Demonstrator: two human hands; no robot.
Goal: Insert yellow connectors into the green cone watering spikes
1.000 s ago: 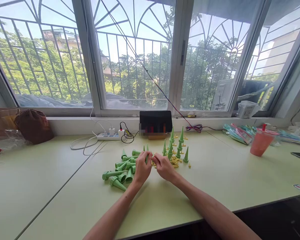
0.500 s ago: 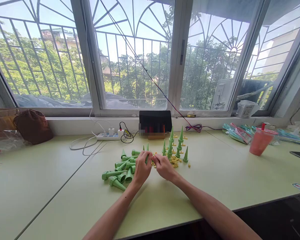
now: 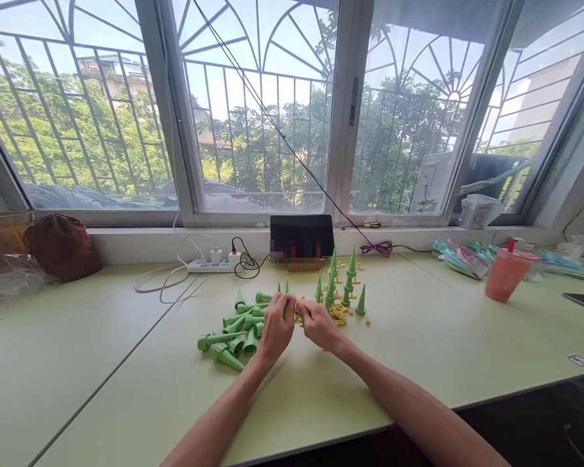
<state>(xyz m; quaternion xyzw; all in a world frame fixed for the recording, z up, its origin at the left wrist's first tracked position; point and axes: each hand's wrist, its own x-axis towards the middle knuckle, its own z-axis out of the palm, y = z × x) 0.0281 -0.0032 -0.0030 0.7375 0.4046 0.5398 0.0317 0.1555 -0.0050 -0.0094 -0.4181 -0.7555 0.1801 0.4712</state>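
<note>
Green spike [image 3: 287,285]: tip points up just beyond the left hand [image 3: 278,324], the nearer one; long axis close to vertical. Slim, smooth taper, light green; base hidden. Both hands curled, fingertips almost meeting; whether they grip the spike or anything else, cannot tell. Yellow pieces [image 3: 339,314] heaped just beside the right hand [image 3: 320,325], standing spikes [image 3: 352,266] beyond. Left of the left hand: loose green cones [image 3: 250,340], mostly lying, axes mixed. Pale worktop [image 3: 321,402] beneath.

One head-worn camera looks forward and down (a wide view), the left hand [image 3: 278,327] and right hand [image 3: 320,326] fairly near, sliding windows [image 3: 341,130] beyond the pale-green worktop [image 3: 126,389]
</note>
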